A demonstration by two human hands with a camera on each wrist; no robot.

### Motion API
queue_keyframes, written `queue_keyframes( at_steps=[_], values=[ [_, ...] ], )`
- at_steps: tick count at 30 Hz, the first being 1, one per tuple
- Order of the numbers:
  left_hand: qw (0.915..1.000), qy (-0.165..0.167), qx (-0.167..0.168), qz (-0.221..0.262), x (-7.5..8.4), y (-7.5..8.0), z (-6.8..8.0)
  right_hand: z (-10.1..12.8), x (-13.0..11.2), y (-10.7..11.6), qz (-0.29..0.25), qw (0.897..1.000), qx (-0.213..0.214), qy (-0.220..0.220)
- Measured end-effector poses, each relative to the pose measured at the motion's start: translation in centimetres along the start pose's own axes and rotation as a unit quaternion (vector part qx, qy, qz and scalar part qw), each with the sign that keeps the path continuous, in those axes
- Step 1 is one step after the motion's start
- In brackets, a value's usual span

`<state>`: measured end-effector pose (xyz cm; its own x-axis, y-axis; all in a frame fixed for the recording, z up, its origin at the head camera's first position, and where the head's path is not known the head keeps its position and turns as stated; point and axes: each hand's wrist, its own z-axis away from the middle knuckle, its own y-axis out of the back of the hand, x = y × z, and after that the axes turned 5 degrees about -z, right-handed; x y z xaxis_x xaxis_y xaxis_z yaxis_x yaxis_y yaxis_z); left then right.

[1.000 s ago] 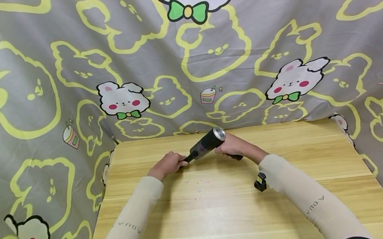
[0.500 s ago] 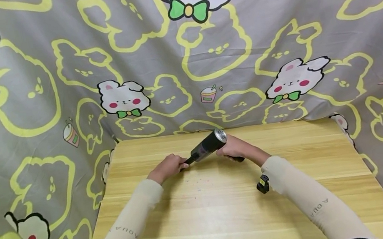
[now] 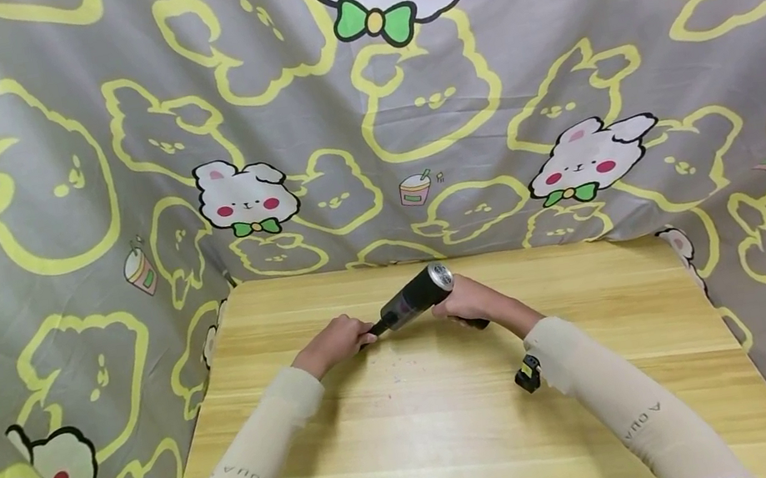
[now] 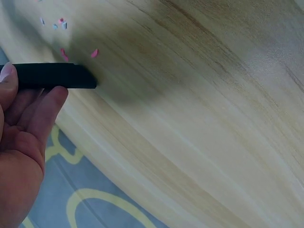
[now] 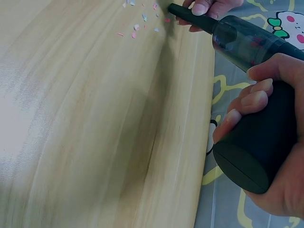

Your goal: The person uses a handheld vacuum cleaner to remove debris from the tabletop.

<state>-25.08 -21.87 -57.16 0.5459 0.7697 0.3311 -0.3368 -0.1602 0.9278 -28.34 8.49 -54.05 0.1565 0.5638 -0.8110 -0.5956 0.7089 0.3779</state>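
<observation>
A black handheld vacuum cleaner with a see-through dust cup slants over the wooden table in the head view. My right hand grips its handle, fingers wrapped round it in the right wrist view. Toward its front end, my left hand holds the narrow nozzle between thumb and fingers. The nozzle tip is low over the table, close to small pink and blue paper scraps. Some pink bits show inside the dust cup.
The wooden table runs up to a grey patterned curtain at the back and sides. A small black device sits at the right wrist.
Both hands have drawn the vacuum cleaner slightly toward the near side, with the left hand also a little leftward. Fewer scraps show on the table in the head view.
</observation>
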Motion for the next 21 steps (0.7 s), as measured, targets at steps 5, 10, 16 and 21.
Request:
queue_keyframes(
  at_steps=[5,10,16,21],
  values=[
    [1.0000,0.001,0.005,-0.006,0.09,0.10,0.30,0.20,-0.22,-0.19,0.000,1.000,-0.005,0.007],
    [0.9997,-0.006,0.018,-0.013,0.23,-0.01,0.38,0.22,-0.28,-0.15,0.003,1.000,-0.005,0.011],
    [0.9998,-0.001,0.020,-0.003,0.50,-0.12,0.71,0.16,-0.38,-0.10,0.003,1.000,-0.010,0.021],
    [0.9999,0.014,0.009,-0.004,0.54,-0.33,1.00,0.16,-0.32,-0.21,0.003,1.000,-0.015,0.023]
  ],
)
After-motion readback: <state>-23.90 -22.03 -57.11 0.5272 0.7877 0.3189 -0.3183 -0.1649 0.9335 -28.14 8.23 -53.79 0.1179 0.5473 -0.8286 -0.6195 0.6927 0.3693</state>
